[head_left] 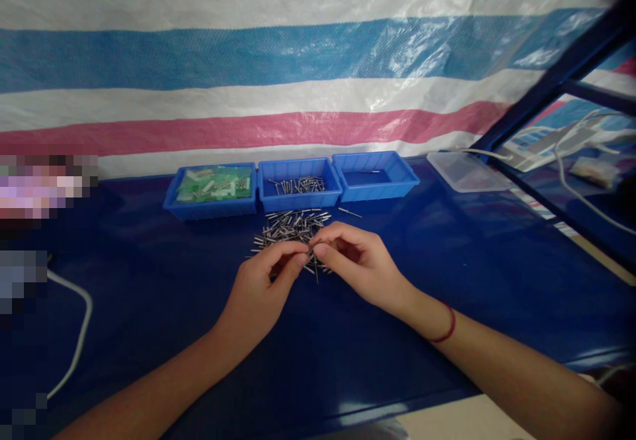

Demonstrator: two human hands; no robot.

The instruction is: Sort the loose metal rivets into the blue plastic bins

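My left hand (263, 281) and my right hand (355, 261) meet fingertip to fingertip over a dark blue table (447, 281). Both pinch a small metal pin (311, 254) between thumb and fingers. Just beyond the fingertips lies a loose pile of several metal pins (293, 228). Behind the pile stand three blue bins: the left bin (211, 191) holds small green-white parts, the middle bin (298, 185) holds pins, and the right bin (375, 175) is nearly bare. A red cord circles my right wrist.
A single pin (350, 212) lies apart beside the pile. A clear plastic lid (462, 169) sits at the back right. A white cable (74, 334) curves along the left. A striped tarp (298, 62) hangs behind. A dark frame (556, 82) borders the right.
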